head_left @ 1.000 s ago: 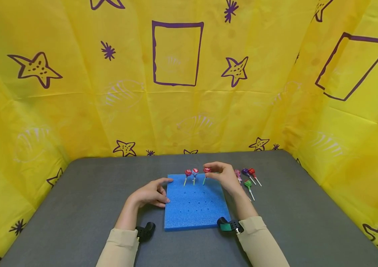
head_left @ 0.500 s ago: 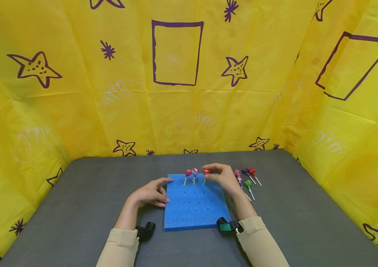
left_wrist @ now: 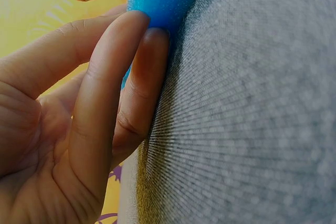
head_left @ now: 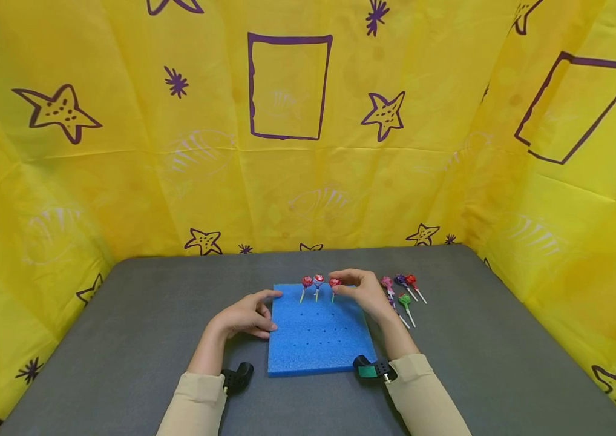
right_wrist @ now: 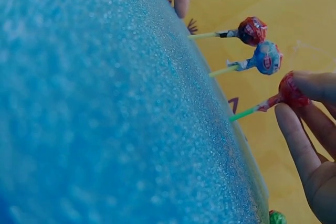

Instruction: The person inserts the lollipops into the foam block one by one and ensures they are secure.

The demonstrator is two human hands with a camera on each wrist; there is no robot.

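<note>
A blue foam board [head_left: 319, 358] with several small holes lies on the table. My left hand [head_left: 245, 315] rests against its left side, fingertips touching the edge; the left wrist view shows the fingers [left_wrist: 107, 72] fairly straight there. With thumb and fingers my right hand [head_left: 366, 293] pinches the wrapped head of a red lollipop [right_wrist: 290, 92]. Its green stick stands in the far part of the board. To its left, a dark red lollipop [right_wrist: 252, 31] and a blue-and-red lollipop [right_wrist: 268, 57] stand upright on yellowish sticks.
Right of the board lie several loose lollipops, among them a pink one [head_left: 386, 282], a purple one [head_left: 400, 279], a red one [head_left: 411, 279] and a green one [head_left: 404, 300]. A yellow patterned cloth [head_left: 286, 181] hangs behind the grey table [head_left: 150, 339].
My right hand has moved down slightly and a little left with the red lollipop, and less of its green stick shows. The left hand and the board have stayed in place.
</note>
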